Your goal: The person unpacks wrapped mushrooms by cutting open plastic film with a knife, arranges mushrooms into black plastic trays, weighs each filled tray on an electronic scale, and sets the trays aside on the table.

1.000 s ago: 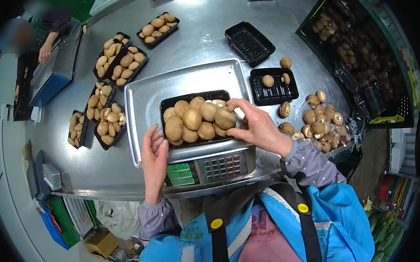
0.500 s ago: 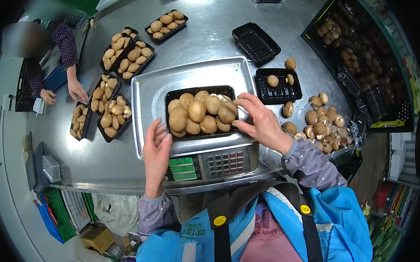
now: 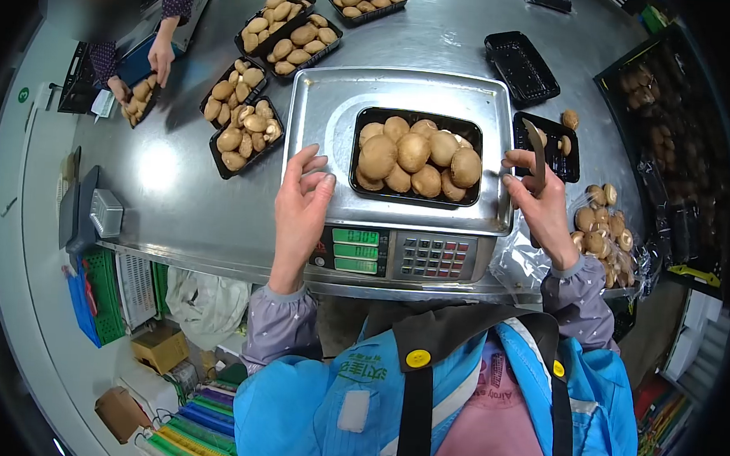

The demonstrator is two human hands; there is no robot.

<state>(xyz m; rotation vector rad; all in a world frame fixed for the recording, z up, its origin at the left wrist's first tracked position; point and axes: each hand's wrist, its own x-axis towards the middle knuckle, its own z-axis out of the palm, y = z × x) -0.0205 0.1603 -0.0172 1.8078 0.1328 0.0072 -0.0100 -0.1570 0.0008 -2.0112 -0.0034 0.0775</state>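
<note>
A black tray [image 3: 416, 197] of brown mushrooms [image 3: 413, 150] sits on the steel pan [image 3: 330, 102] of a digital scale, whose green display [image 3: 355, 251] is lit. My left hand [image 3: 301, 212] is at the pan's left edge, fingers apart and holding nothing, away from the tray. At the pan's right edge, my right hand [image 3: 543, 208] has its fingers closed on a slim, dark knife [image 3: 537, 154], its tip pointing away from me. Beyond that hand, another black tray [image 3: 572, 174] has a few mushrooms in it.
Filled mushroom trays [image 3: 246, 137] stand left and behind the scale. A co-worker's hands [image 3: 161, 56] hold a tray at far left. An unfilled black tray [image 3: 522, 67] lies at back right. Loose mushrooms in clear plastic [image 3: 602, 232] lie right, near a dark crate [image 3: 662, 144].
Both hands have drawn back from the tray on the scale. A knife now shows in my right hand. The display reading has risen. The co-worker has moved a tray away leftward.
</note>
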